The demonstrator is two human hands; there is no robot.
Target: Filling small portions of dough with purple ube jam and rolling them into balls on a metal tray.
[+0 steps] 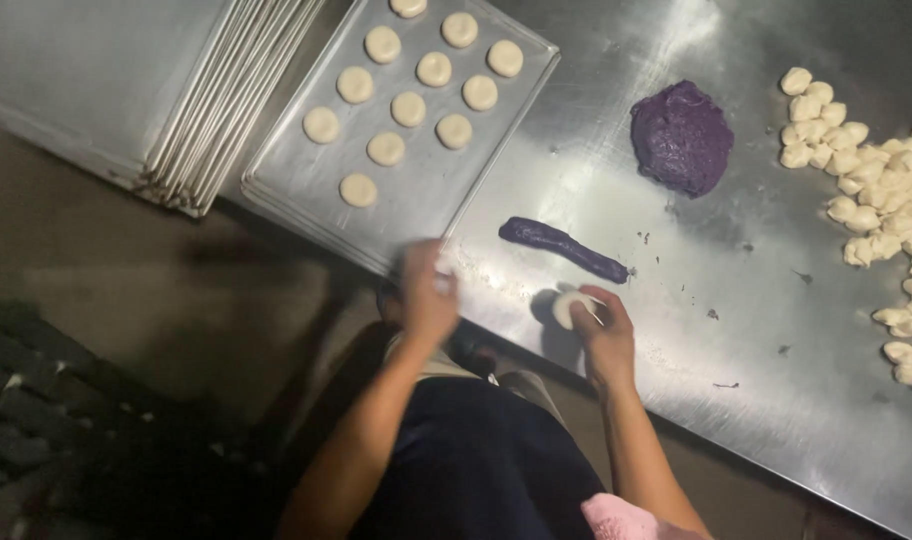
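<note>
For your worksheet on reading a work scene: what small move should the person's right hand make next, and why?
Probably pinch a bit off the purple roll: the right hand holds a white dough piece beside it. The left hand is blurred near the tray.

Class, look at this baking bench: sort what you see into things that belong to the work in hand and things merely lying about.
In use:
right hand holding a white dough ball
left hand, blurred, by the tray edge
purple filling roll
purple filling mound
raw dough pieces
tray of filled rounds

Lying about:
stacked empty trays
pink cloth
</note>
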